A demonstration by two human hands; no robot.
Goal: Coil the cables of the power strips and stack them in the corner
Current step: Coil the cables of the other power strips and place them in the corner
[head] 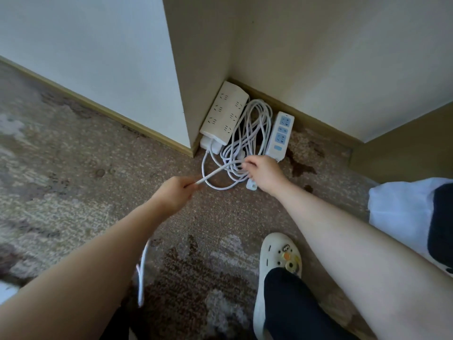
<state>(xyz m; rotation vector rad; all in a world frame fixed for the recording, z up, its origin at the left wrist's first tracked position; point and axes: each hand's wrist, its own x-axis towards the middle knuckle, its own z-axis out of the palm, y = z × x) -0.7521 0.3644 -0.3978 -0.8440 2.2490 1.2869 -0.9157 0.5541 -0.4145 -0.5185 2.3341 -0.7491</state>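
Left hand (174, 195) pinched a straight run of thin white cable (212, 175), fingers curled round it; right hand (263, 173) gripped the loose coil of white cable (247, 133) at its near end. The coil lay on the mottled brown carpet (73, 173) in the wall corner (229, 78), between a wide cream power strip (224, 112) propped nearest the corner and a narrow white strip with blue sockets (280, 134) on the coil's other side. A white plug (252, 184) lay just under the right hand.
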